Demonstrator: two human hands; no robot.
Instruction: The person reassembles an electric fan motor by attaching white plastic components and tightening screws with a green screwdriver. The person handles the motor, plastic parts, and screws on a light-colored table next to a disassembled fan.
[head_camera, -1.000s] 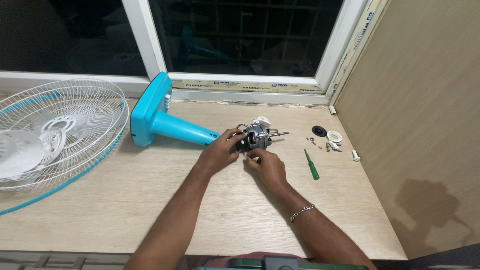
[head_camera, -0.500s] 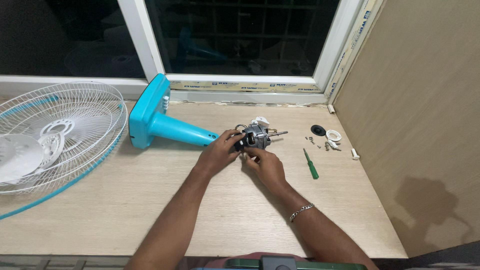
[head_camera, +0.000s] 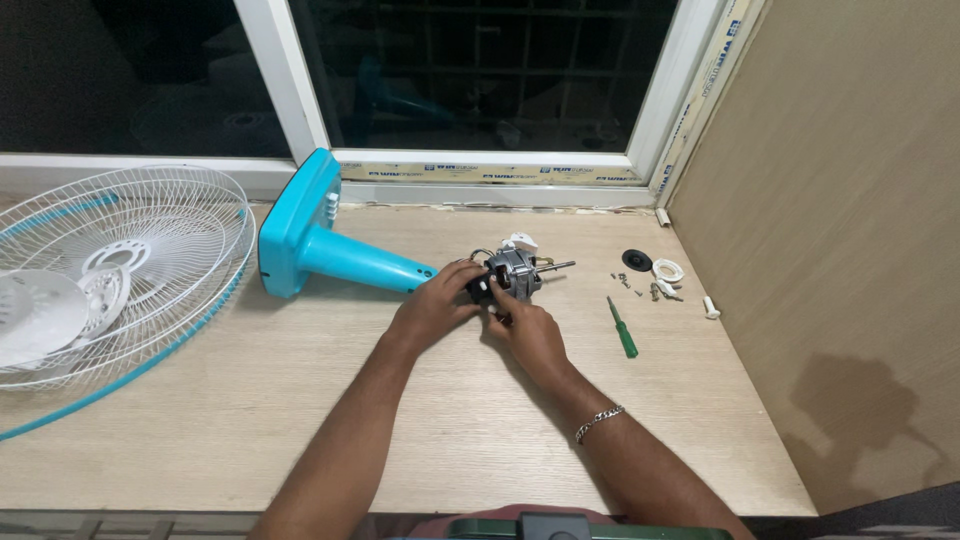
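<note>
Both hands on the motor, which lies on the table at the stand's narrow end. My left hand is cupped round the motor's rear, fingers curled on it. My right hand has crept up since half a second ago; thumb and fingers now press the near side of the casing, pinching something too small to tell. Motor itself hasn't shifted, shaft pointing away to my right. Screwdriver lies idle just right of my right hand, screws beyond it. Grille well left of my left hand
</note>
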